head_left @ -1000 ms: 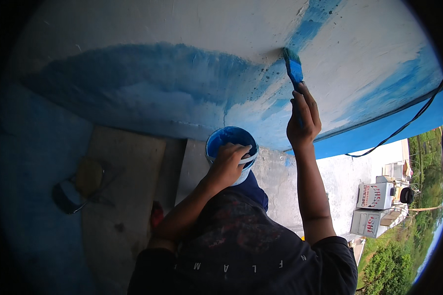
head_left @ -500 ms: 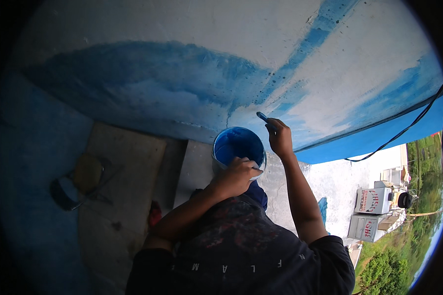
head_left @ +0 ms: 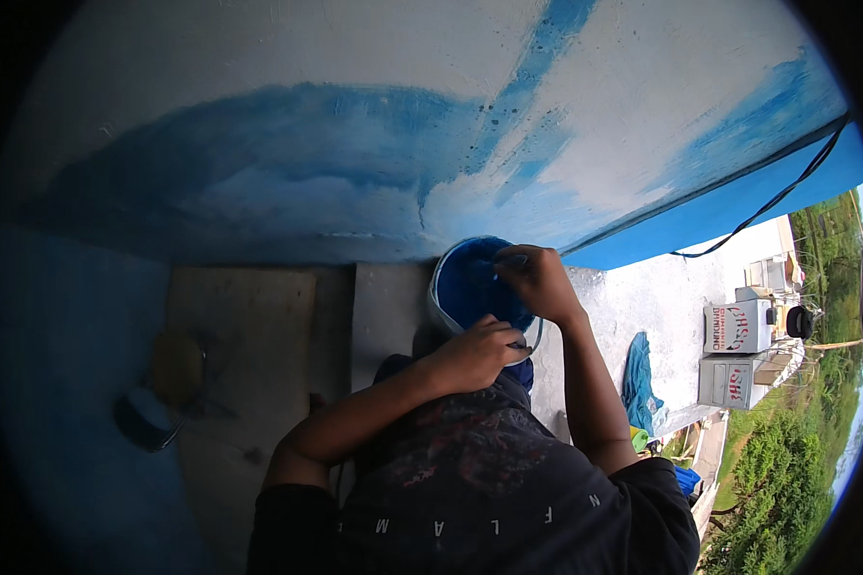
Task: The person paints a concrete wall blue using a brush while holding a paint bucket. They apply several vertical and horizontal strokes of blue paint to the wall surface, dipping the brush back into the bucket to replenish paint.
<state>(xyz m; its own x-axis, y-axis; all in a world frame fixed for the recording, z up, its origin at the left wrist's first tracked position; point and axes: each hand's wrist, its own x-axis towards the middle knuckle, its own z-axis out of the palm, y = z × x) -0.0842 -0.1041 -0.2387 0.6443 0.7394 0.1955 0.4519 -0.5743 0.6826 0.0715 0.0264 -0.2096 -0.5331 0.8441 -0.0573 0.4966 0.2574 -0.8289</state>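
Across and onto the bucket's mouth goes the right hand (head_left: 539,285), which half a second ago was up at one o'clock of the bucket, outside it, with the brush in clear sight. Now only a sliver of the brush (head_left: 511,259) shows, at ten o'clock from the knuckles; the bristles are hidden, so whether they touch paint I can't tell. Those right fingers are drawn together in a narrow pinch, seemingly on the handle, a light grip that likely leaves the wrist free to tilt.

And the bucket (head_left: 435,292)? Its open mouth sits at nine o'clock from that right hand, right under the fingers, blue inside. At seven o'clock of the right hand, the left hand (head_left: 486,347) is curled closed over the near rim, most likely to steady the bucket and keep its mouth facing up. It's held close to the dark shirt (head_left: 470,450), presumably for support, and near the blue-streaked wall (head_left: 288,163) at eleven o'clock, which would keep the brush's trips short. Out at four o'clock from the right hand, well apart, a crumpled blue cloth (head_left: 640,383).
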